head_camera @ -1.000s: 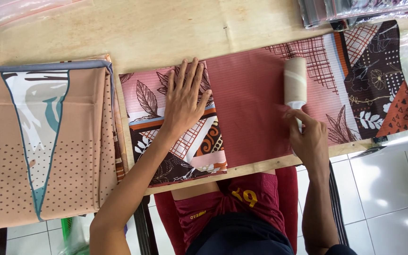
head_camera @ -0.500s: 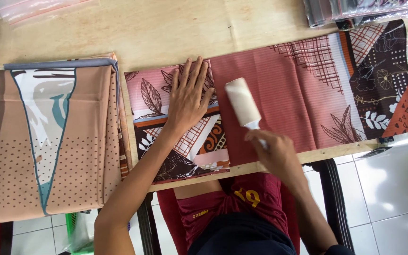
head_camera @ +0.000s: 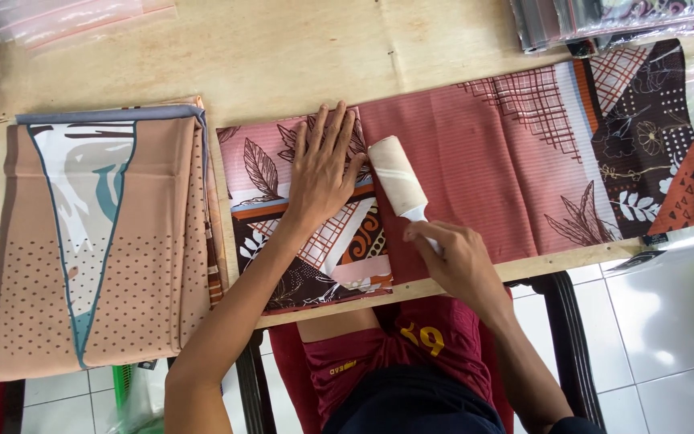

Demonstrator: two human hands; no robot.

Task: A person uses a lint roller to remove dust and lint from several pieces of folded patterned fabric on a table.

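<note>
L hand (head_camera: pixel 324 173) flat, fingers spread, R hand (head_camera: pixel 451 257) fisted

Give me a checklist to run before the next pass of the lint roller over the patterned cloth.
1. Left hand flat on the patterned cloth, pinning it: ok.
2. Right hand gripping the roller handle: ok.
3. Lint roller head lying on the cloth, beside the left fingers: ok.
4. Cloth smooth to the right of the roller: ok.
5. Roller sheet clean enough to pick up lint: cannot tell.
6. Folded peach cloth stack lying apart from the roller's path: ok.
</note>
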